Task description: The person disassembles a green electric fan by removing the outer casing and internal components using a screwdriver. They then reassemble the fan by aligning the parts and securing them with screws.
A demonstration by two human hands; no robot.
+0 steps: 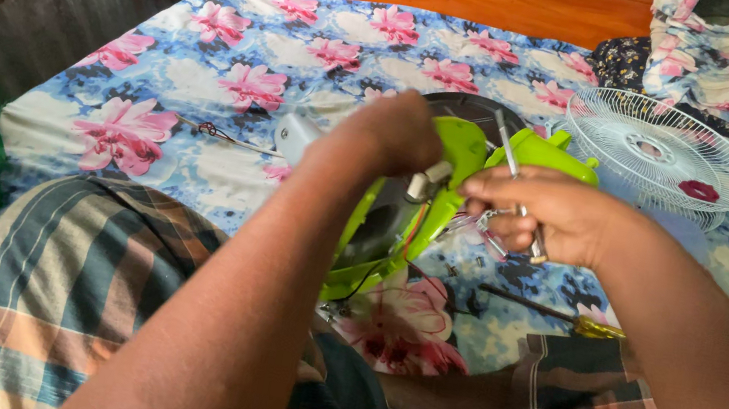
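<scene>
Lime-green fan housing [446, 189] stands tilted on the bed [240, 65], just beyond the person's checked lap, its long axis running from the lower left near the knees up to the right toward the headboard. On the left, a thin wire with a small red piece [209, 130] lies on the floral sheet, well apart from the fingers. The left hand [392, 130] is closed into a fist over the housing's upper edge, beside a grey metal shaft [427, 183]; what exactly the fingers clamp is hidden behind the knuckles, probably the motor part. The right hand [546, 210] sits just right of the housing, fingers pinched around a slim silver tool [516, 185] that slants up and left, its tip touching the green shell. That hand is the nearer one to the opening with its loose wires. Below the right fingers a yellow-handled screwdriver [563, 317] lies flat on the sheet. Farther right, a white fan grille [664, 156] rests on the bed, beyond the right wrist.
</scene>
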